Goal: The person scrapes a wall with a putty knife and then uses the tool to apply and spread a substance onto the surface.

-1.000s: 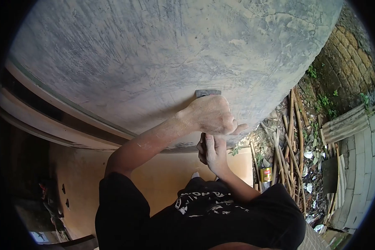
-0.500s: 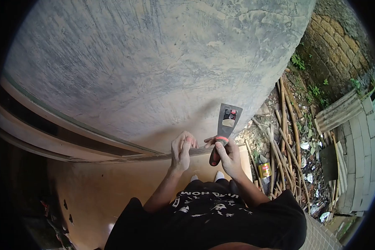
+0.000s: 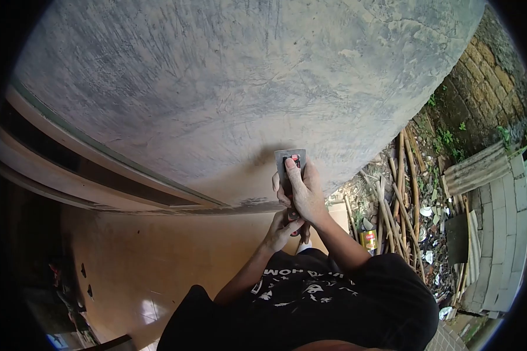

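Note:
A putty knife [image 3: 281, 158] with a wide metal blade and a dark red-and-black handle is held upright near the plastered wall [image 3: 228, 88]. My left hand [image 3: 283, 231] is wrapped round the lower end of its handle. Higher up, my right hand [image 3: 301, 190] grips the blade, with the thumb lying on the dark and red label and the fingers behind. The blade's top edge shows above the thumb. A shadow falls on the wall just behind the tool.
A long framed ledge [image 3: 99, 169] runs along the wall at the left. Below lies an orange-brown floor [image 3: 175, 245]. At the right are bamboo poles [image 3: 414, 175], a yellow can [image 3: 369, 239], scattered rubbish, a corrugated sheet [image 3: 477, 169] and a block wall [image 3: 500, 228].
My left hand has moved down and taken the handle. My right hand has shifted from the handle up onto the blade. The knife has moved left, and the view has shifted a little.

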The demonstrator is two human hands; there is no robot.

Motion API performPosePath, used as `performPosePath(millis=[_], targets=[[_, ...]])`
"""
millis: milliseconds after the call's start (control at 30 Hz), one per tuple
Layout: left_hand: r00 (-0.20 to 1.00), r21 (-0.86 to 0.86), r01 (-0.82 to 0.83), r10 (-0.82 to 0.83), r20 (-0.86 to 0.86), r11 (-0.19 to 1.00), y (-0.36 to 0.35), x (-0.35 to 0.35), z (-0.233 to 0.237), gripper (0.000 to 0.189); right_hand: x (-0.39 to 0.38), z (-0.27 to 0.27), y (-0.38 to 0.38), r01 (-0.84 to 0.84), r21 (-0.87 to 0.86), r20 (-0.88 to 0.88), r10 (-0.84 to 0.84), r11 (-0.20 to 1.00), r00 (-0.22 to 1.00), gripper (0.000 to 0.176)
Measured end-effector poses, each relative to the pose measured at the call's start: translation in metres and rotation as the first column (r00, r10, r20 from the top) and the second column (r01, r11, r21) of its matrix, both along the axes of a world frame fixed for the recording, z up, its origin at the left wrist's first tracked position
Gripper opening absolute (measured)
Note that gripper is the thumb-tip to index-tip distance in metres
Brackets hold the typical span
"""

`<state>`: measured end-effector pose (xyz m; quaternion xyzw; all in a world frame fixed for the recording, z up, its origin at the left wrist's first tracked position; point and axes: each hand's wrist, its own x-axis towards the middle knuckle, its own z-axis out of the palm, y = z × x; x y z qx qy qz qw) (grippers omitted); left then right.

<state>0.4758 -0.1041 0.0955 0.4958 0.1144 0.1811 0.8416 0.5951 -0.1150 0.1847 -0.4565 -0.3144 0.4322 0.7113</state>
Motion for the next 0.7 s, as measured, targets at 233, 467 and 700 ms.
performPosePath(millis=[233,467,700], targets=[[0.990,-0.251,-0.098,0.120,0.073,0.963,0.000,-0.002,-0.025,0.049,-0.012,0.009,0.017,0.026,0.025,-0.099,-0.023,0.999,0.995,0.023],[0.992,-0.301,-0.129,0.120,-0.050,0.945,-0.002,0.006,-0.001,0.046,-0.009,0.007,0.017,0.046,-0.027,-0.057,-0.048,0.999,0.997,0.023],[0.970,-0.379,-0.205,0.136,-0.200,0.902,-0.002,0.004,0.011,0.041,-0.012,0.011,0.024,0.192,-0.153,0.066,-0.184,0.969,0.981,0.026]])
